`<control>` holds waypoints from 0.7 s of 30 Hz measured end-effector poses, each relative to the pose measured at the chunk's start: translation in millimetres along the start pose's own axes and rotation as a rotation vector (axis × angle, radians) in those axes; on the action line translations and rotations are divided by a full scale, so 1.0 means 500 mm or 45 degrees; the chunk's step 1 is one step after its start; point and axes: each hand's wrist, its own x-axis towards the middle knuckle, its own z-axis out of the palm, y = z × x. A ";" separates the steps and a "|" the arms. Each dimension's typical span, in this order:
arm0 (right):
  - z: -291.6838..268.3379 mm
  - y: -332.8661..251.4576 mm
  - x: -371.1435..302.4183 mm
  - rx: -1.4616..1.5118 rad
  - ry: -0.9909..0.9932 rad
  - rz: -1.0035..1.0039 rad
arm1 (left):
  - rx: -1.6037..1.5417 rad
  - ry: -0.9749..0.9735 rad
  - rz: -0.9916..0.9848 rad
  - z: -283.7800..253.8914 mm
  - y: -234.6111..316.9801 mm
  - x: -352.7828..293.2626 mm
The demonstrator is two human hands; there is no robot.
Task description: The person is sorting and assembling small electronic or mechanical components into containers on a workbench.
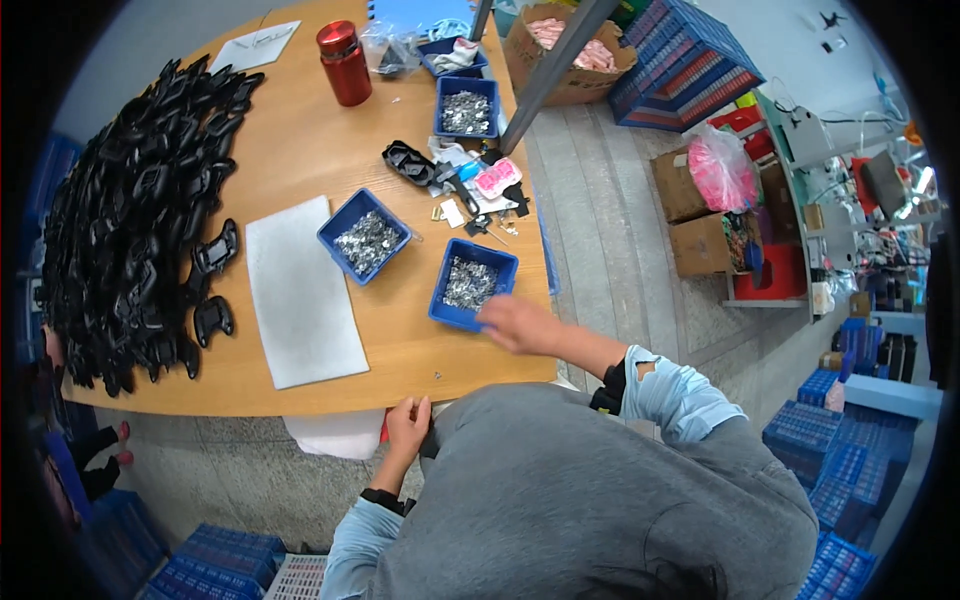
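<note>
My right hand (520,325) is at the near right corner of a blue bin (448,313), which holds small silvery metal parts (470,283). Its fingertips are blurred, so whether they hold a part is unclear. Just below the table's near edge, my left hand (406,428) has its fingers drawn together; anything in them is too small to make out. One tiny metal part (438,376) lies on the table between the hands. Left of the first bin, a second blue bin (372,271) with similar parts sits tilted beside a white foam sheet (300,300).
Black plastic shells (140,230) are heaped along the table's left side. A red canister (345,65) and another parts bin (466,85) stand toward the far end. Odds and ends, including a pink packet (496,178), lie near a grey metal post (550,80) at the right edge.
</note>
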 end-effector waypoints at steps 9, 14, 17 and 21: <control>0.160 -0.021 -0.007 -0.169 -0.798 -0.613 | -1.783 -0.262 -1.206 0.092 -0.118 -0.034; 0.215 -0.028 -0.020 -0.042 -0.849 -0.708 | -2.248 -0.184 -1.111 0.118 -0.079 0.002; 0.235 -0.041 -0.019 0.057 -0.918 -0.893 | -2.378 -0.089 -1.079 0.121 -0.061 0.004; 0.285 -0.053 -0.029 0.075 -0.924 -1.143 | -2.541 -0.177 -0.952 0.115 -0.089 -0.010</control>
